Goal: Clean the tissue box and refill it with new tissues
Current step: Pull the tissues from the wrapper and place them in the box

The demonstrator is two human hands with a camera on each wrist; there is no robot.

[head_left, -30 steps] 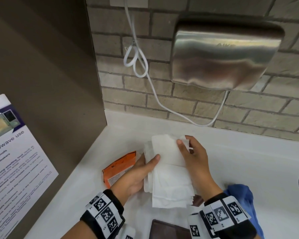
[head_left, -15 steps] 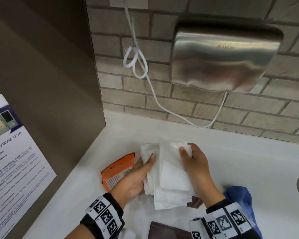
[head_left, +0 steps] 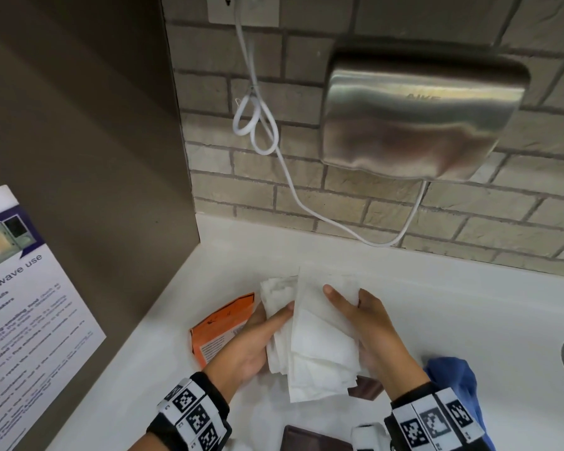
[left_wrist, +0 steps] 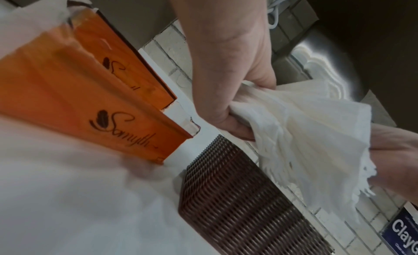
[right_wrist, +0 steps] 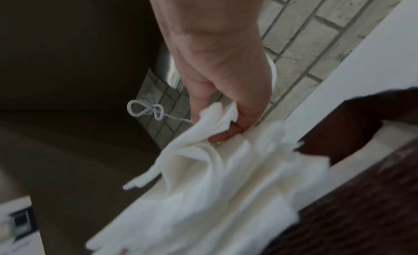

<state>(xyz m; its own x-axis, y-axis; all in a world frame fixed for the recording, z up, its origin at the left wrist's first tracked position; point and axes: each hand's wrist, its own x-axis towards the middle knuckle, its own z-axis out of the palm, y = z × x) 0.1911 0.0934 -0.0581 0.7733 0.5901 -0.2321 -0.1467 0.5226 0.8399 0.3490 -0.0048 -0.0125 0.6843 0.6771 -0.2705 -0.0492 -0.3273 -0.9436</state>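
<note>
Since the frame one second earlier: stack of tissues (head_left: 319,340) shifted slightly lower toward the near edge, its top sheet now raised and folded back at the far end; both hands in nearly the same places. Left hand (head_left: 251,343) grips the left edge of the stack, thumb laid across the top sheets, fingers (left_wrist: 235,128) curled underneath and pinching the layers. Right hand (head_left: 368,327) holds the right edge, thumb pressed on the top sheet near the far corner, fingers (right_wrist: 228,132) curled under and pinching the paper. Tissues white, soft, layered unevenly, lower ends ragged and fanned out, held just above the white desk (head_left: 469,314) in front of the brick wall. Tissue box (left_wrist: 244,205) dark brown with a woven ribbed surface, lying on the desk directly below the hands, nearer the person; only a corner and a top edge visible in the head view. Opening visible in the right wrist view, pale interior showing; contents cannot be determined. Orange packet (head_left: 222,323) flat on the desk, just left of the left hand. Blue cloth (head_left: 453,382) on the desk, beside the right wrist. Steel hand dryer (head_left: 417,122) mounted on the wall above, white cable looped at its left.
</note>
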